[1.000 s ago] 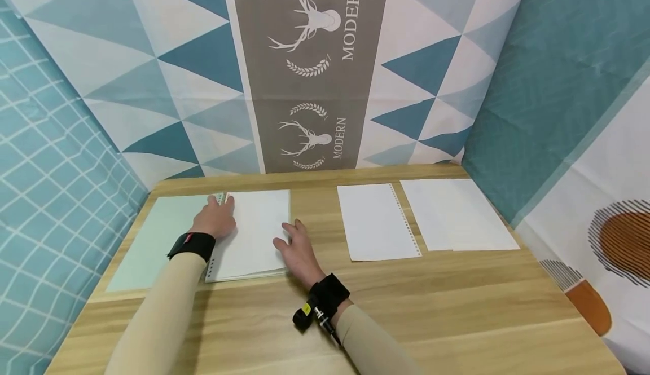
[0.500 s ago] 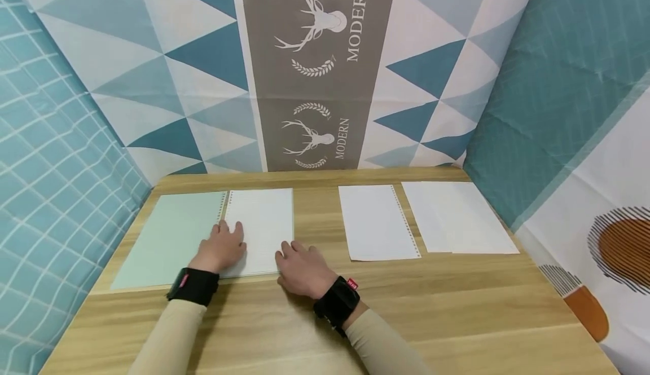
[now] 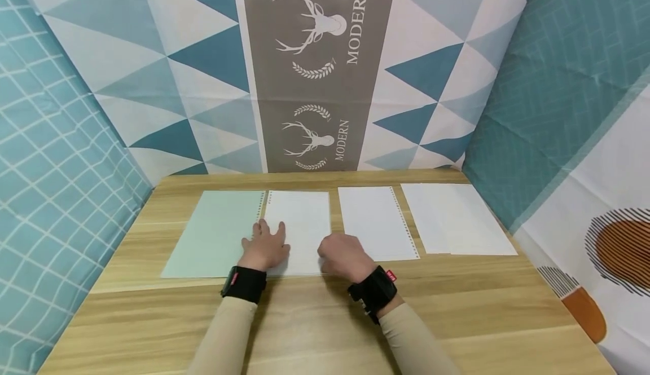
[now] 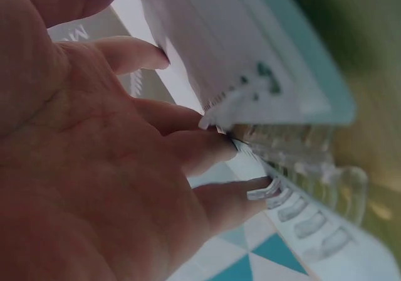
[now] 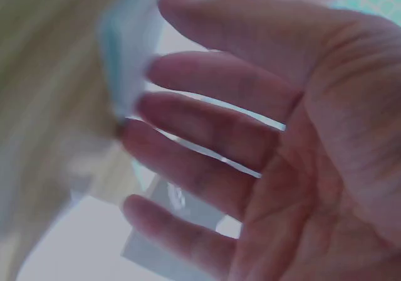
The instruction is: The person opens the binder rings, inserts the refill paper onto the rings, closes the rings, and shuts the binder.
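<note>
A ring-bound notebook lies open on the table, its mint-green cover point(image 3: 213, 231) to the left and its white pages point(image 3: 299, 214) to the right. My left hand point(image 3: 265, 248) rests spread over the lower spine. In the left wrist view its fingertips touch the clear binder rings point(image 4: 310, 224). My right hand point(image 3: 345, 256) is at the lower right edge of the pages. Seen from the right wrist, its fingers point(image 5: 200, 121) are long and slightly bent, with tips right at the notebook's edge point(image 5: 113, 61).
One loose white sheet point(image 3: 376, 223) with punched holes lies just right of the notebook. Farther right, overlapping white sheets point(image 3: 457, 217) lie near the edge of the wooden table point(image 3: 304, 330). Patterned cloth point(image 3: 203, 70) hangs behind and on both sides.
The notebook has slid right, close to the single sheet, and both hands have moved right with it. Earlier, the left hand came down from the top of the spine to its lower part.
</note>
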{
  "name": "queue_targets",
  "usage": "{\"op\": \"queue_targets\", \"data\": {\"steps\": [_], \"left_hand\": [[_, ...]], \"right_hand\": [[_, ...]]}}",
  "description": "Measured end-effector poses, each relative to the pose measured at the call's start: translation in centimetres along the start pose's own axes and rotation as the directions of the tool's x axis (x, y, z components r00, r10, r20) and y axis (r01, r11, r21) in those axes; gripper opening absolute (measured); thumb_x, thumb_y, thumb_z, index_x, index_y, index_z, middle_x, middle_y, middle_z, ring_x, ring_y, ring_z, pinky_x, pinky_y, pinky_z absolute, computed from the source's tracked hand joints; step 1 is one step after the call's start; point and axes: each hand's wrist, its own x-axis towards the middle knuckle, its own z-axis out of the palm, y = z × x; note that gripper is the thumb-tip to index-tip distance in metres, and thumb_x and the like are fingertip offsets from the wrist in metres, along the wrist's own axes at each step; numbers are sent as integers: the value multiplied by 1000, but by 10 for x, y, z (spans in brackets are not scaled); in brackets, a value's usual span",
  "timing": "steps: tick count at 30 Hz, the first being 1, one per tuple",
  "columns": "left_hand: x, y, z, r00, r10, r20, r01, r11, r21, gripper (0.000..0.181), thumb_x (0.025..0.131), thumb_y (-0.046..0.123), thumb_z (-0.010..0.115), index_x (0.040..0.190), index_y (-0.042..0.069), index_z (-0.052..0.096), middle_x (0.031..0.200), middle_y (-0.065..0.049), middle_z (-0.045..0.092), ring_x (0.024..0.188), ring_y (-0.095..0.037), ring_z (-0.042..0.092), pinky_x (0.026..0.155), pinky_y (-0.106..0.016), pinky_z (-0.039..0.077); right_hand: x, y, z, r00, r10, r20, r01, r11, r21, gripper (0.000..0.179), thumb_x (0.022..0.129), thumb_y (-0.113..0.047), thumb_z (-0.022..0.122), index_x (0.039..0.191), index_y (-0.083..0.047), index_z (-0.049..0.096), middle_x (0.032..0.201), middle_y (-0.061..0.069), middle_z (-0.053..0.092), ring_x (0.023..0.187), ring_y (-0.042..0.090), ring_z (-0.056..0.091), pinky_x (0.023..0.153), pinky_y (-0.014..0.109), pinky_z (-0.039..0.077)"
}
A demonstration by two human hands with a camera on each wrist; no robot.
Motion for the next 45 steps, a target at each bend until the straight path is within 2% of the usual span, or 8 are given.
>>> {"op": "queue_targets", "data": {"steps": [4, 11, 17, 21, 26, 31, 40, 45], "left_hand": [[-3, 17, 5, 1000, 7, -22, -7, 1000, 12, 62, 104, 34, 53, 158, 8, 37, 163, -37, 17, 152, -54, 19, 110, -77, 29], [0, 37, 15, 998, -19, -57, 21, 999, 27, 61, 104, 36, 52, 157, 9, 38, 163, -31, 25, 149, -57, 21, 105, -81, 28], [1, 37, 15, 999, -3, -46, 3, 1000, -16, 63, 104, 39, 55, 157, 11, 38, 163, -35, 21, 148, -63, 16, 104, -86, 22], [1, 34, 15, 1000, 1, -31, -1, 1000, -24, 66, 103, 42, 56, 158, 12, 38, 162, -38, 20, 149, -62, 15, 104, -86, 21], [1, 32, 16, 1000, 8, -16, -8, 1000, -10, 69, 102, 45, 57, 158, 11, 37, 161, -39, 19, 148, -62, 15, 103, -87, 21], [3, 32, 16, 999, 17, -30, -17, 1000, -2, 69, 102, 46, 56, 158, 11, 36, 161, -39, 20, 148, -63, 16, 102, -87, 22], [3, 33, 14, 999, 34, -41, -34, 999, 8, 75, 103, 48, 55, 162, 10, 27, 161, -39, 19, 149, -62, 15, 104, -87, 21], [-5, 58, 20, 992, 118, -43, -112, 986, 122, 71, 103, 49, 53, 160, 12, 32, 164, -31, 23, 153, -54, 18, 111, -80, 22]], "right_hand": [[-3, 16, -7, 999, 38, 23, -40, 995, 93, 36, 80, -11, 76, 55, -20, 52, 57, -9, 34, 54, 8, 33, 48, 23, 27], [1, 31, -5, 996, 92, 10, -92, 991, 102, 25, 77, -14, 83, 61, -16, 63, 59, -8, 38, 59, 10, 36, 49, 25, 29], [1, 36, -2, 991, 132, 34, -134, 987, 90, 16, 77, -21, 86, 81, -14, 73, 71, -5, 51, 68, 13, 46, 55, 28, 37], [1, 39, 0, 990, 128, 59, -134, 985, 113, 32, 79, -25, 87, 104, -11, 73, 86, -1, 60, 77, 16, 52, 64, 32, 45], [-1, 46, 2, 991, 118, 68, -129, 973, 193, 46, 81, -29, 86, 119, -8, 70, 100, 4, 66, 85, 16, 54, 73, 34, 49], [-4, 51, 0, 991, 117, 61, -128, 962, 239, 51, 84, -29, 84, 125, -3, 67, 101, 7, 63, 84, 18, 54, 73, 35, 49], [-4, 49, -2, 990, 120, 70, -133, 968, 214, 53, 86, -32, 82, 129, -5, 66, 105, 10, 63, 88, 21, 54, 76, 37, 50], [-6, 51, -2, 991, 110, 77, -125, 967, 224, 50, 89, -35, 78, 127, -5, 65, 103, 10, 61, 87, 21, 54, 75, 38, 50]]}}
